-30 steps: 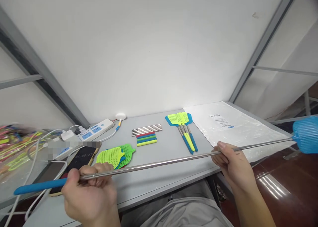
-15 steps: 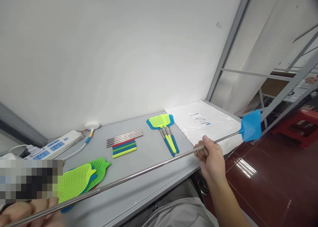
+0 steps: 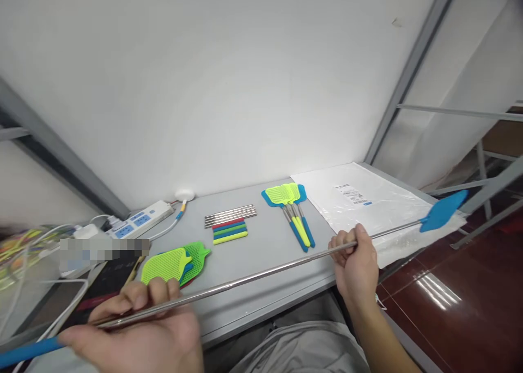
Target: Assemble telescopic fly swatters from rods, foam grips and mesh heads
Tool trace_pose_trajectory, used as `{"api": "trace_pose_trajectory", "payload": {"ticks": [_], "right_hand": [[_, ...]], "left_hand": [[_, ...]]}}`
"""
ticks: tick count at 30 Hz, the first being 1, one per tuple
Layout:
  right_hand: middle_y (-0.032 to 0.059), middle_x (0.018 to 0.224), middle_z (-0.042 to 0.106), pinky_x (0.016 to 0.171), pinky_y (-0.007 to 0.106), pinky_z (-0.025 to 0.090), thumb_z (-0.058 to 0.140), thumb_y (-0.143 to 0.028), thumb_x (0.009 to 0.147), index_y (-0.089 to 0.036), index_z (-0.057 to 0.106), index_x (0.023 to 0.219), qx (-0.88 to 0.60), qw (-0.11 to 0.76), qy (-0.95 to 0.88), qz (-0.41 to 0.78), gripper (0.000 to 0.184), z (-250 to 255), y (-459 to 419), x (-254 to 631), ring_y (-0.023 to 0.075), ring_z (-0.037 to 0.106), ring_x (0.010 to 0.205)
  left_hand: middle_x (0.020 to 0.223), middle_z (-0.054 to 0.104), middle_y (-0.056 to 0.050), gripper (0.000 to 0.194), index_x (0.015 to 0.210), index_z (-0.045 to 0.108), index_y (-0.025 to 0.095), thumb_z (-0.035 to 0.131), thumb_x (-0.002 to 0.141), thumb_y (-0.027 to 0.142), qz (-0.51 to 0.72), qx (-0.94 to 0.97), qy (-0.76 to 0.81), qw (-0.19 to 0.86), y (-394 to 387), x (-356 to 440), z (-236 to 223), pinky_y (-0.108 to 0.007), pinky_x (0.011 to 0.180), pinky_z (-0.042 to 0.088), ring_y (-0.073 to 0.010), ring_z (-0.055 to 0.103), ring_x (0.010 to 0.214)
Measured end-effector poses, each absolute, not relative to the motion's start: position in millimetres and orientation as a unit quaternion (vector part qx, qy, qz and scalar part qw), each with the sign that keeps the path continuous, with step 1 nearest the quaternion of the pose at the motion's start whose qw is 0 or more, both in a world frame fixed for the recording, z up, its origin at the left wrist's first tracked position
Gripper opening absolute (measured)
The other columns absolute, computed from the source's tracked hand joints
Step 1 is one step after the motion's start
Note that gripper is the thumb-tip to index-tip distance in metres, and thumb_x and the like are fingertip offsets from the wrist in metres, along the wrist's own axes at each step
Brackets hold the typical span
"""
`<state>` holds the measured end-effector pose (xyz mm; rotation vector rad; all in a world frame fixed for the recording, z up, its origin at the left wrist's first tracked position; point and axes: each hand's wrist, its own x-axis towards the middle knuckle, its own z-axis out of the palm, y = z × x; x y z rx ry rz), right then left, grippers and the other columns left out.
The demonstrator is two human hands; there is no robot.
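1. My left hand [image 3: 134,332] is curled shut around the steel shaft of a long fly swatter [image 3: 261,281], just above its blue handle [image 3: 28,351].
2. My right hand [image 3: 355,269] is also closed on that shaft, nearer the blue mesh head [image 3: 443,212].
3. I hold the swatter across my body, over the front edge of a grey table [image 3: 261,253].
4. On the table lie green swatter heads [image 3: 167,267], a row of steel rods [image 3: 231,216] above coloured handles [image 3: 230,233], and finished yellow-and-blue swatters [image 3: 286,196].
5. To the right is a white plastic sheet [image 3: 359,199]; at the back is a power strip [image 3: 139,220].
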<state>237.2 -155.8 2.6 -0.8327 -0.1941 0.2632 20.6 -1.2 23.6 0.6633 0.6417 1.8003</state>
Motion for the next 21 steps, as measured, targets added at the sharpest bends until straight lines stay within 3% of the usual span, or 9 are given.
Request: {"api": "trace_pose_trajectory", "payload": {"ticks": [5,16,21], "right_hand": [[-0.0083,0.05,0.024,0.041,0.028,0.021,0.051,-0.038,0.095,-0.022,0.03,0.056,-0.403,0.906,-0.069,0.108,0.047,6,-157,235,0.0086,0.022,0.041],[-0.0079,0.051,0.026,0.043,0.027,0.022,0.052,-0.044,0.094,-0.021,0.033,0.056,-0.409,0.895,-0.051,0.174,0.048,-5,-146,200,0.0087,0.025,0.044],[-0.0074,0.048,0.029,0.044,0.026,0.024,0.051,-0.048,0.094,-0.021,0.035,0.054,-0.405,0.885,-0.06,0.222,0.051,-10,-143,173,0.009,0.028,0.044]], "left_hand": [[0.058,0.043,0.005,0.047,0.066,0.05,0.022,0.052,0.085,0.065,0.777,0.299,0.207,0.514,-14,28,22,-0.027,0.037,0.025,-0.0122,0.033,0.042],[0.07,0.064,-0.002,0.047,0.075,0.06,0.023,0.04,0.096,0.06,0.745,0.278,0.153,0.586,-69,79,16,-0.026,0.046,0.045,-0.0157,0.055,0.056],[0.077,0.07,-0.004,0.048,0.082,0.064,0.026,0.034,0.099,0.059,0.705,0.308,0.126,0.626,-103,99,8,-0.031,0.06,0.051,-0.0187,0.061,0.069]]}}
